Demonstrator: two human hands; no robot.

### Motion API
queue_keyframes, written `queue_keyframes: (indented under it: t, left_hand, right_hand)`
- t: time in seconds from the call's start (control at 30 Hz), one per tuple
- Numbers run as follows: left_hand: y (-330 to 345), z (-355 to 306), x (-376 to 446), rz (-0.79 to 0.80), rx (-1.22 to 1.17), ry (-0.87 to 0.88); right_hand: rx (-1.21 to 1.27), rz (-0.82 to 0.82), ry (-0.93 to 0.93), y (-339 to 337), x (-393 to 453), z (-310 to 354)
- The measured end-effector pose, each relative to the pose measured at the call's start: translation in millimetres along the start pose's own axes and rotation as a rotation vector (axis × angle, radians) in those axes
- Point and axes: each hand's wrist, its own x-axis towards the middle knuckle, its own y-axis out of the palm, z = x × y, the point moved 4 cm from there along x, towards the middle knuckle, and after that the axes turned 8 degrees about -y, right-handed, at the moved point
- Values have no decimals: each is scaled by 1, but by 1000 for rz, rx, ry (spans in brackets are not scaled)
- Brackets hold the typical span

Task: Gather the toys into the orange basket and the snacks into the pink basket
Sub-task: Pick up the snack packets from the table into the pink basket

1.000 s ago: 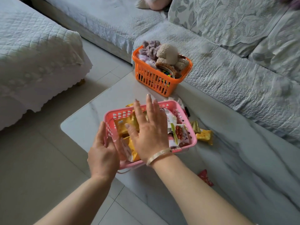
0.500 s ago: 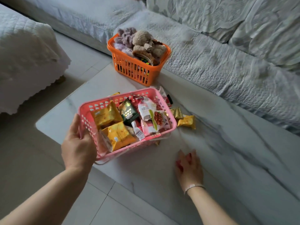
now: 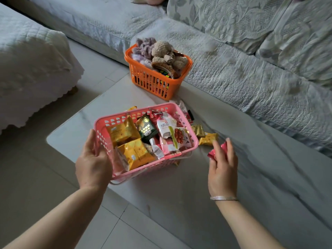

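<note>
The marble table point(image 3: 260, 177) lies bare right of the pink basket point(image 3: 143, 109) and toward the sofa point(image 3: 251, 83), wide enough for a hand to pass. Two gold snack packets point(image 3: 206, 136) lie just beside the basket's right wall. The orange basket point(image 3: 152, 81) blocks the far corner, with more packets point(image 3: 185, 109) crowding the gap between the baskets.

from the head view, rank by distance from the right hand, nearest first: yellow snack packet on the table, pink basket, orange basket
Measured from the right hand:
1. Yellow snack packet, just beyond its fingertips.
2. Pink basket, to its left, near rim only slightly farther.
3. Orange basket, far back by the sofa.
</note>
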Motion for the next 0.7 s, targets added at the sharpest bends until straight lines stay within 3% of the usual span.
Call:
queue_keyframes:
  t: [0.07,0.17,0.27,0.33,0.4,0.47,0.57,0.7]
  left_hand:
    - [-2,-2,0,-11,12,-3]
    - [0,-4,2,-12,10,-13]
    - [0,-5,5,4,2,11]
    - [-2,-5,10,27,-25,14]
    - [-5,-2,14,39,-11,0]
    - [-9,-2,16,45,-19,-12]
    - [-11,-5,15,48,-50,-17]
    - [-11,-7,18,54,-112,-24]
  right_hand:
    - [129,15,-173,-2,16,53]
    - [309,179,-416,11,19,135]
    - [221,336,-600,40,13,194]
    - [59,565,-644,64,14,211]
    - [-47,910,-593,84,10,205]
    - [-137,1073,-625,91,5,198]
    - [-151,1055,-671,93,2,195]
    - [-13,850,-639,88,4,201]
